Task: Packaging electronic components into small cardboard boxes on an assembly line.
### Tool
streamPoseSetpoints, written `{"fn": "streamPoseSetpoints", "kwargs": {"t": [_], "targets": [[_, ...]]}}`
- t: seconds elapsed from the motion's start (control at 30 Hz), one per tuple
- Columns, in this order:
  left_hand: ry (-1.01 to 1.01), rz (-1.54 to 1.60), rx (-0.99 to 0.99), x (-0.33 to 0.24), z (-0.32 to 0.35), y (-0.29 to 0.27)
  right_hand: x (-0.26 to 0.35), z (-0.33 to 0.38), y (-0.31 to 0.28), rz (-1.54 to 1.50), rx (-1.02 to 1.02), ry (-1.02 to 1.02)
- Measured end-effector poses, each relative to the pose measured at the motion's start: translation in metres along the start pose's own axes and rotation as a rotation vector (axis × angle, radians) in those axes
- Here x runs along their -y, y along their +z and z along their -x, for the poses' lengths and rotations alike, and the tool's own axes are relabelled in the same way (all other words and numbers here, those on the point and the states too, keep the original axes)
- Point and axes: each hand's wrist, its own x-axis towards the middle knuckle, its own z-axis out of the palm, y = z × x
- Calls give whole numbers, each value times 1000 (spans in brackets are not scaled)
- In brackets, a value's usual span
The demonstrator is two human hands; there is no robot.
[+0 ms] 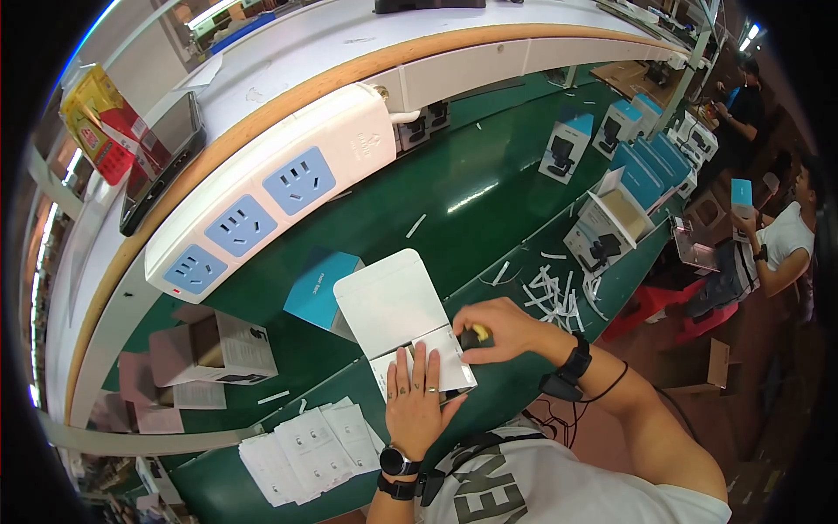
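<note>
At your far left, an open carton (pixel 249 349) lies on its side on the green worktop (pixel 375 210). Above it, a long white power strip (pixel 349 144) with blue sockets runs along the shelf edge. Nearer you, a spread of white leaflets (pixel 305 441) sits by the worktop's front edge, and beyond it a blue box (pixel 319 293) stands just behind the white box (pixel 393 293) you are working on. That white box is directly in front of you, its lid folded back. Your left hand (pixel 412 410) presses flat on it, fingers spread, its grip clasping nothing. At the box's right edge, your right hand (pixel 506 332) has its grip curled round a small black-and-yellow object (pixel 476 336), too small to identify. The step in hand looks like steadying and filling or fastening the box; the next move seems to call for a firm left palm and careful right fingers at that edge. Farther right are scattered paper strips (pixel 550 281), then a picture-printed carton (pixel 598 249), and a co-worker (pixel 786 236) in white.
</note>
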Motion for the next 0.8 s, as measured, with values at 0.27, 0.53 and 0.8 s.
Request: {"fn": "streamPoseSetpoints", "kwargs": {"t": [0.27, 0.53, 0.8], "targets": [[13, -14, -1, -8, -2, -3, -7, -8, 56, -380, -268, 635], [-7, 7, -13, -9, -1, -5, 13, 22, 27, -661, 7, 695], [-24, 86, -75, -18, 2, -7, -27, 141, 8, 52, 237, 439]]}}
